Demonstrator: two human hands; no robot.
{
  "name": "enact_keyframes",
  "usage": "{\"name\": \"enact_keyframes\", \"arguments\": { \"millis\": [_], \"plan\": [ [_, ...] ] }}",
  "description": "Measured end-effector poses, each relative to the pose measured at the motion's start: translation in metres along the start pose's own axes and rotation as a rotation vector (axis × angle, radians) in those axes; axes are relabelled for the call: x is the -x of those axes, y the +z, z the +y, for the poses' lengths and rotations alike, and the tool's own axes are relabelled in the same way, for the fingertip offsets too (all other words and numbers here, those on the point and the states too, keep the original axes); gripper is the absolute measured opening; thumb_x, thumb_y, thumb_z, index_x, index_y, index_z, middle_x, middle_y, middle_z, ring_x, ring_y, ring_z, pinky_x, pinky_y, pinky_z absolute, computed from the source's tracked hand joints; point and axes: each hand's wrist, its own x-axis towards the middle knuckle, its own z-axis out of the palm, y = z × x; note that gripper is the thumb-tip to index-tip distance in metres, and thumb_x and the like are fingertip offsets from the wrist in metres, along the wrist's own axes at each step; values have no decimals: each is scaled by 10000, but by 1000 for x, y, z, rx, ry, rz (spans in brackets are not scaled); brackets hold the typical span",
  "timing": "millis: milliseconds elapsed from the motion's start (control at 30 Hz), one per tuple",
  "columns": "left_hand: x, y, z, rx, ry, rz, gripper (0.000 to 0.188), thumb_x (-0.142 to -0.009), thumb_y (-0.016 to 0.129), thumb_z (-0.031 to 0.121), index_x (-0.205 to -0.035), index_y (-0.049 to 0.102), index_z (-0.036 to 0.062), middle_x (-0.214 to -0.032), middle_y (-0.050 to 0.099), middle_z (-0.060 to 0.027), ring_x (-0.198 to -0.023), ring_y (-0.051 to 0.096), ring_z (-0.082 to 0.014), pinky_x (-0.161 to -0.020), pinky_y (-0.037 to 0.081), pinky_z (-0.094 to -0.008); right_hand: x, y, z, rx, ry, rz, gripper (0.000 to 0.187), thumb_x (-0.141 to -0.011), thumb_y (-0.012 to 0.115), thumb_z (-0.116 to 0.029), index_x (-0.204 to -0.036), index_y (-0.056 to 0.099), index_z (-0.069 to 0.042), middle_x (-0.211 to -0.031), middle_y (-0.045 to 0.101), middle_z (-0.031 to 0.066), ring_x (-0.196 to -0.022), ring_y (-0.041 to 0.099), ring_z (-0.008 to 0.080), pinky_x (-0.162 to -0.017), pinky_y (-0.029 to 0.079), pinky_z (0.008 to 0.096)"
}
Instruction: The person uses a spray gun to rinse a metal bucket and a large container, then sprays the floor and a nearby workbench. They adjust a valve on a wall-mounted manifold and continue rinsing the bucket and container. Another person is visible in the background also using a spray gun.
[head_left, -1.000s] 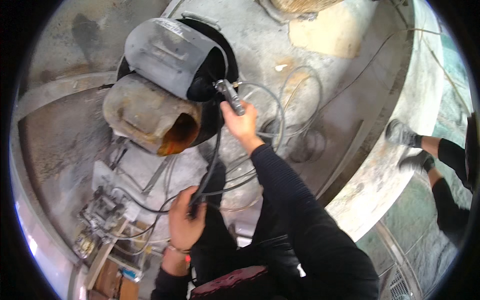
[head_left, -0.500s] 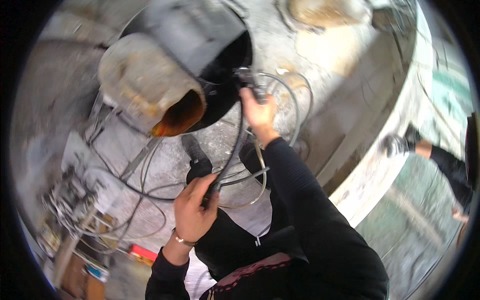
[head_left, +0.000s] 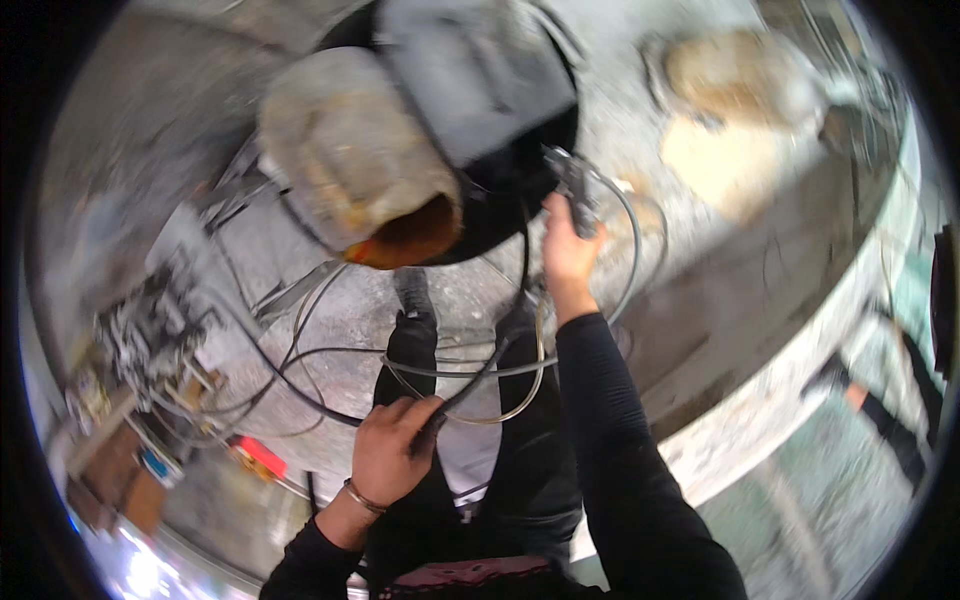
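Observation:
My right hand (head_left: 570,262) grips a dark metal spray gun (head_left: 573,195), held upright just right of a black round turntable or basin (head_left: 520,165); a grey hose (head_left: 637,230) loops off the gun. Lower and to the left, my left hand (head_left: 393,458) is closed around a black hose (head_left: 478,385), which runs up toward the gun and the basin's edge. Across the basin sit a beige, hollow, rounded piece (head_left: 350,150) with a rust-orange opening and a grey blocky piece (head_left: 480,80). Motion blur softens their details.
Several hoses (head_left: 330,350) tangle over the pale floor around my legs. Blurred metal machinery (head_left: 150,340) stands at the left, near a red object (head_left: 262,455) and wooden boards (head_left: 115,480). A low curved wall (head_left: 740,420) borders the right, with a person's leg (head_left: 885,430) beyond it.
The basin and its pieces have shifted right in view as my head turned. My right hand with the spray gun appears further right; my left hand, still on the hose, sits slightly lower.

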Motion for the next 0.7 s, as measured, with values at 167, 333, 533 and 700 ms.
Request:
{"name": "enact_keyframes", "arguments": {
  "millis": [167,333,533,700],
  "plan": [
    [-26,-5,6,88,69,-75,410,-826,752,5,-1226,710,87,-966,697,-151,-804,662,-395,-718,506,-464,1,-17,8,172,-163,92,231,-886,783,-183,-815,742,33,-708,680,6,-679,599,103,-658,490,326],
    [-3,2,7,77,-27,69,392,-825,735,-15,-1202,715,88,-955,710,-159,-810,664,-411,-695,488,-473,5,-20,5,55,-24,-80,285,-873,771,-199,-744,718,50,-687,718,82,-631,636,110,-607,510,357],
    [-10,-3,18,266,98,44,334,-846,646,-80,-1164,698,8,-1051,730,-232,-941,710,-453,-864,554,-445,19,-17,-14,188,129,-103,393,-910,822,-344,-1076,746,3,-849,760,102,-855,723,213,-805,591,415],
    [-22,-28,5,208,49,-161,188,-1035,642,54,-1193,657,-48,-1009,701,-244,-923,678,-341,-867,544,-403,24,-4,-24,248,68,4,542,-877,801,-489,-1079,785,14,-936,778,236,-953,769,375,-874,578,459]
  ]
}}
